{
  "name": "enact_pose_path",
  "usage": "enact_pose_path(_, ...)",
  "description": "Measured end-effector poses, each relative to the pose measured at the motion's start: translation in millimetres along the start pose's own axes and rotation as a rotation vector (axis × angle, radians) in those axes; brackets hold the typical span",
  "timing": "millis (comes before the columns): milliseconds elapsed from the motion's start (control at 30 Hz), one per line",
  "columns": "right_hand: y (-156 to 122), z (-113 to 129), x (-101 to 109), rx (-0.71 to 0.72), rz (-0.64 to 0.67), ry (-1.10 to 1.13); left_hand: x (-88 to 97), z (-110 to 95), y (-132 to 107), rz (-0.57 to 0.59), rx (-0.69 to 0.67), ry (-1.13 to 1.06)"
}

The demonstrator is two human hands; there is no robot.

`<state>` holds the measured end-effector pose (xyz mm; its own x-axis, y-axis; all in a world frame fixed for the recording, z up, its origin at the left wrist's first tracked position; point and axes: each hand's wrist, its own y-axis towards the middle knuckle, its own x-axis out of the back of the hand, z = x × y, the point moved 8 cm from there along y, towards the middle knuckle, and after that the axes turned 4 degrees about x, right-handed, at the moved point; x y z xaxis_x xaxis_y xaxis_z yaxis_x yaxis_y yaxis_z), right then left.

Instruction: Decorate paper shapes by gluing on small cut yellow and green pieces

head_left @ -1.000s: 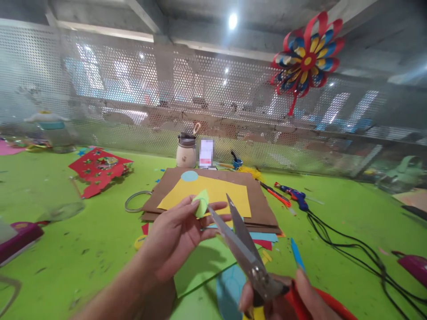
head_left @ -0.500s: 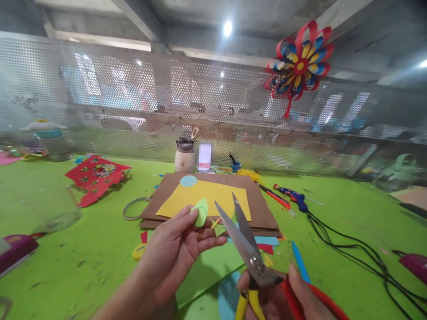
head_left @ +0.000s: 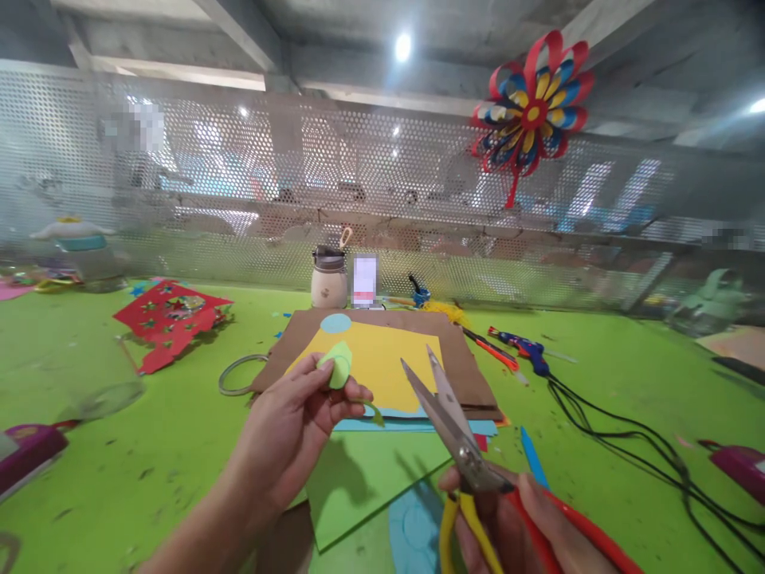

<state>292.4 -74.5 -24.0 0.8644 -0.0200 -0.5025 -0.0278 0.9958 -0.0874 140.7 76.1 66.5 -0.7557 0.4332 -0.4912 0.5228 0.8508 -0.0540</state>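
Pinching green paper (head_left: 339, 368) in left hand (head_left: 292, 422), right hand (head_left: 500, 518) gripping scissors (head_left: 449, 432), green table (head_left: 179, 446), perforated screen (head_left: 233, 159), concrete ceiling (head_left: 340, 28)

The left hand (head_left: 287, 434) pinches a small light-green paper piece (head_left: 340, 367). The right hand (head_left: 502, 524) grips steel scissors with red handles (head_left: 469, 458), blades parted; yellow handles (head_left: 480, 536) alongside possibly belong to another tool. A yellow paper sheet (head_left: 382, 351) lies beyond.

A small light green paper (head_left: 339, 370), pointy on top and round below, is pinched between the left fingers (head_left: 311, 378). Scissors (head_left: 469, 456) with red and yellow handles sit in the right fingers (head_left: 531, 496), gray blades spread apart.
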Motion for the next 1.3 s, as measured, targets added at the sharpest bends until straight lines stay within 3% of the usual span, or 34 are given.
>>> enact_pose_path(133,-5,25,21,0.060,-0.082,-0.048,-30.2,20,-16,0.375,0.110,0.429)
enact_pose_path(200,-7,37,25,0.080,-0.119,-0.073,-32.9,26,-19,0.412,0.080,0.721)
enact_pose_path(233,-8,41,25,0.083,-0.132,-0.090,-29.8,21,-16,0.349,0.015,0.807)
enact_pose_path(300,-8,47,20,0.083,-0.144,-0.132,-17.9,7,-7,0.173,-0.088,0.723)
enact_pose_path(467,1,54,-4,0.082,-0.127,-0.265,3.0,6,9,0.024,0.014,0.269)
enact_pose_path(700,21,36,-21,0.071,-0.093,-0.371,-7.4,15,-2,0.025,0.001,0.046)
enact_pose_path(867,30,17,-27,0.104,-0.044,-0.362,-4.9,22,-8,-0.067,0.040,-0.063)
enact_pose_path(1100,29,17,-37,0.179,-0.067,-0.416,-9.3,31,-11,-0.066,0.051,-0.088)
enact_pose_path(1300,25,16,-29,0.163,-0.039,-0.381,-13.9,33,-14,-0.033,0.059,-0.047)
